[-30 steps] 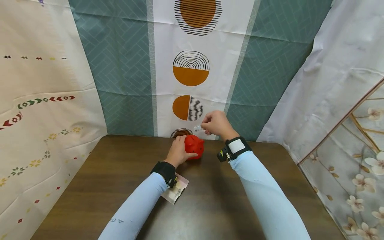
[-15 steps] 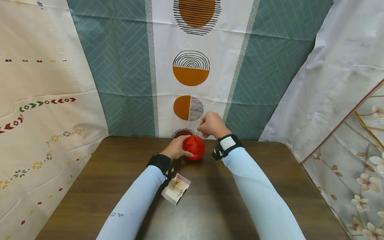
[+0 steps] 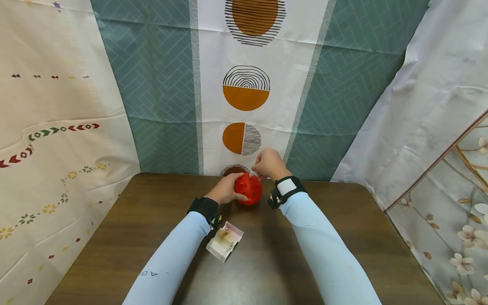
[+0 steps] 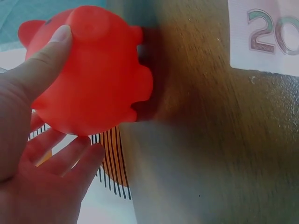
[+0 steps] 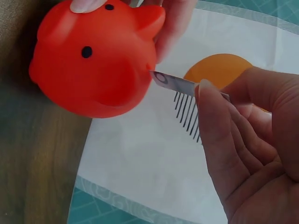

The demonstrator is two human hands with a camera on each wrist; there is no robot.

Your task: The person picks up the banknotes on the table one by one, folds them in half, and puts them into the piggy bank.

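A round red piggy bank (image 3: 249, 189) with black dot eyes stands near the table's back edge. My left hand (image 3: 225, 189) grips it from the left; in the left wrist view the thumb (image 4: 49, 58) lies by its snout and the other fingers go round its far side. Between thumb and forefinger my right hand (image 3: 270, 164) pinches a folded banknote (image 5: 175, 83). In the right wrist view the note's end touches the top of the piggy bank; whether it has entered a slot cannot be told. A second banknote (image 3: 225, 241) marked 20 lies creased on the table.
The brown wooden table (image 3: 160, 228) ends just behind the piggy bank, against a hanging teal and white cloth (image 3: 164, 106). Patterned cream cloth (image 3: 68, 148) hangs at the left, and floral white cloth (image 3: 450, 203) at the right.
My right hand has moved down and slightly left, bringing the folded banknote to the top of the piggy bank. My left forearm has shifted left, uncovering more of the banknote on the table.
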